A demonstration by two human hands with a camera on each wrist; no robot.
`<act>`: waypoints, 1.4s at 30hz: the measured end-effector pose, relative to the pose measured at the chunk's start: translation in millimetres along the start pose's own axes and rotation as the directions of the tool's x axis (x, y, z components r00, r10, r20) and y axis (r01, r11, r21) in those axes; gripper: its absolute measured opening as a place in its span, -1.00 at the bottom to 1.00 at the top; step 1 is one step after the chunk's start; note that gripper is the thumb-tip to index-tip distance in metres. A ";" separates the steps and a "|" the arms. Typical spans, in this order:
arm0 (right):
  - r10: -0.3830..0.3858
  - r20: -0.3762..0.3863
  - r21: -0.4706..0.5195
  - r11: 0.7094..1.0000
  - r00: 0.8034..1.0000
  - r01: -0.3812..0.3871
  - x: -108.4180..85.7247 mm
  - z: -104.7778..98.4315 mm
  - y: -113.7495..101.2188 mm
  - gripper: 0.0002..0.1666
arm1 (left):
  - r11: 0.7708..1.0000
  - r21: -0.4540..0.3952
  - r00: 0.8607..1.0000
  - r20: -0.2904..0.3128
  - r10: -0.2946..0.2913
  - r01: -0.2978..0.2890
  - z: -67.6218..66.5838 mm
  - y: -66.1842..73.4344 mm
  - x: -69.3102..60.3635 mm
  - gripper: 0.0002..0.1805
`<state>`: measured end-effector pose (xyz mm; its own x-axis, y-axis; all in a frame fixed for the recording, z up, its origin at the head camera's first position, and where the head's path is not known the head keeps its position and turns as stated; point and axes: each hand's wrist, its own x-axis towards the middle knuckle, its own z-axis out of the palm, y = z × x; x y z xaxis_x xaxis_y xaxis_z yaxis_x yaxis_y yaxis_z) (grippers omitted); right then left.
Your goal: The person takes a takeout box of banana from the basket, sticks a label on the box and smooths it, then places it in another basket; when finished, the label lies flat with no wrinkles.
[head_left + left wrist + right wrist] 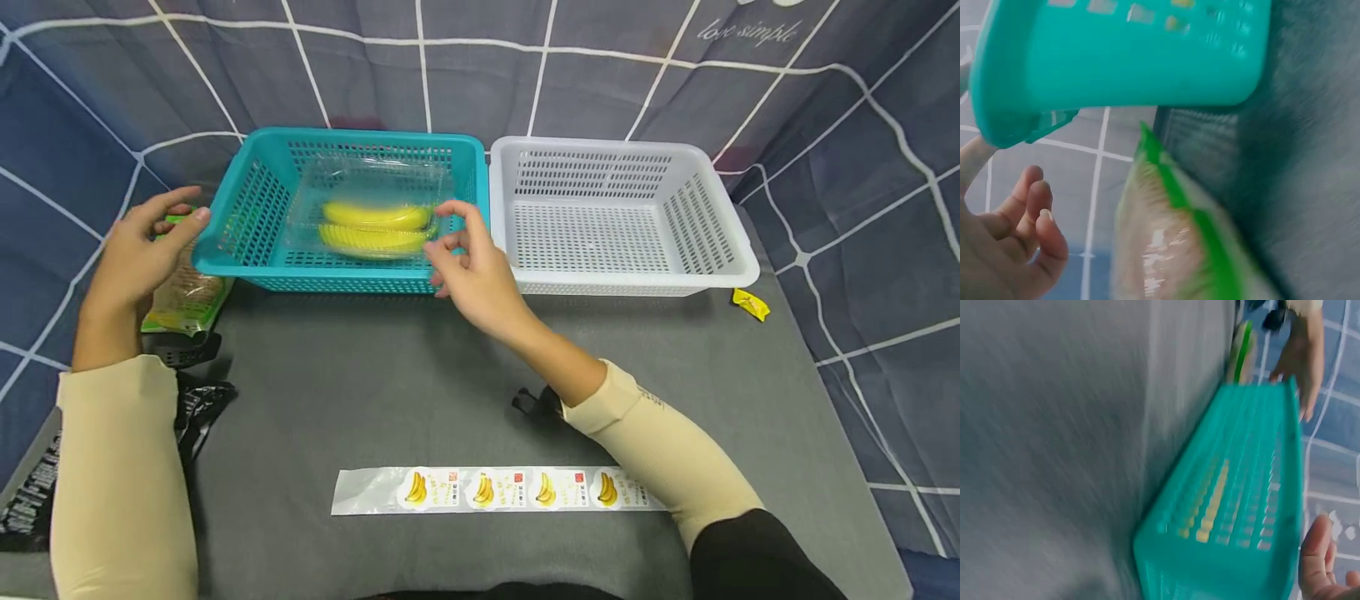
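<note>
A clear plastic box (375, 179) with yellow bananas (377, 227) lies in the teal basket (337, 279). My right hand (480, 275) hovers over the basket's front right corner, its fingers loosely bent beside the box's right end. In the right wrist view, nothing shows in that hand (1324, 565). My left hand (138, 250) is just outside the basket's left end, its thumb close to the rim. The left wrist view shows its fingers loosely curled and holding nothing. Below it stands a green-edged clear bag (183, 296) of brownish food.
A white basket (622, 279) stands right of the teal one. A strip of banana stickers (502, 490) lies near the front. A small yellow packet (751, 305) is at the right, a black plastic bag (198, 408) at the left. Grey checked cloth (480, 83) encloses the table.
</note>
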<state>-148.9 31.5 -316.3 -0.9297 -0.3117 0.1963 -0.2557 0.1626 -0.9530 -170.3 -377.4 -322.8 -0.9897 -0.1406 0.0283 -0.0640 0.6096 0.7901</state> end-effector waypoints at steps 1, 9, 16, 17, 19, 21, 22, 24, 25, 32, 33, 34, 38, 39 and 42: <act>0.009 0.004 -0.043 0.999 1.000 -0.009 9.1 2.7 -2.4 -0.52 | 1.000 -0.011 1.000 0.025 0.001 -0.001 2.7 -3.9 -0.8 -0.41; 0.186 -0.044 -0.255 0.948 0.981 -0.191 65.7 18.4 -5.4 -0.44 | 0.992 -0.085 0.978 0.191 -0.079 0.097 21.6 -6.4 -4.7 -0.16; 0.310 -0.197 -0.087 0.939 0.930 -0.331 80.6 28.0 6.0 -0.50 | 0.987 -0.145 0.975 0.221 -0.032 0.065 25.5 -7.5 -10.3 0.00; 0.330 -0.211 -0.092 0.930 0.920 -0.355 81.6 28.4 7.9 -0.49 | 0.989 -0.136 0.974 0.225 -0.027 0.059 24.8 -7.5 -10.8 0.01; 0.360 -0.211 -0.139 0.909 0.909 -0.392 83.9 28.8 11.0 -0.44 | 0.992 -0.118 0.972 0.233 -0.024 0.052 22.8 -7.0 -11.5 0.03; 0.378 -0.181 -0.209 0.887 0.908 -0.411 85.9 29.1 12.3 -0.39 | 0.995 -0.091 0.974 0.226 -0.026 0.047 20.9 -5.8 -12.1 0.05; 0.382 -0.165 -0.246 0.877 0.909 -0.413 86.8 29.2 12.5 -0.36 | 0.996 -0.076 0.974 0.223 -0.028 0.046 19.9 -4.8 -12.5 0.06; 0.384 -0.138 -0.307 0.860 0.913 -0.408 88.4 30.1 12.3 -0.31 | 0.997 -0.055 0.975 0.217 -0.041 0.054 18.5 -3.3 -13.4 0.06; 0.387 -0.124 -0.326 0.854 0.914 -0.406 88.9 30.7 12.0 -0.30 | 0.997 -0.051 0.976 0.215 -0.047 0.060 18.0 -3.1 -13.9 0.06; 0.386 -0.089 -0.451 0.806 0.918 -0.383 89.1 35.9 11.5 -0.32 | 0.995 -0.053 0.973 0.217 -0.076 0.090 16.5 -1.3 -17.2 0.10; 0.381 -0.088 -0.466 0.801 0.920 -0.376 89.3 36.5 12.1 -0.33 | 0.995 -0.051 0.973 0.218 -0.078 0.091 16.5 -0.9 -17.3 0.10; 0.379 -0.089 -0.479 0.795 0.921 -0.373 89.8 36.9 12.9 -0.34 | 0.994 -0.049 0.972 0.219 -0.080 0.093 16.5 -0.7 -17.3 0.10; 0.380 -0.083 -0.480 0.795 0.921 -0.371 92.2 36.9 16.5 -0.39 | 0.994 -0.049 0.970 0.228 -0.089 0.103 16.6 0.9 -17.4 0.11; 0.389 -0.078 -0.463 0.801 0.918 -0.379 92.6 36.5 17.1 -0.40 | 0.993 -0.050 0.969 0.230 -0.090 0.104 16.7 1.2 -17.5 0.11; 0.439 -0.040 -0.392 0.819 0.897 -0.418 95.0 33.9 18.9 -0.37 | 0.993 -0.053 0.968 0.233 -0.092 0.107 16.5 1.3 -18.0 0.11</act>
<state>-233.0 -26.8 -323.5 -0.9572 -0.1712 -0.2333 0.0755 0.6306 -0.7724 -154.7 -361.2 -332.3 -0.9822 -0.0102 -0.1877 -0.1624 0.5490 0.8199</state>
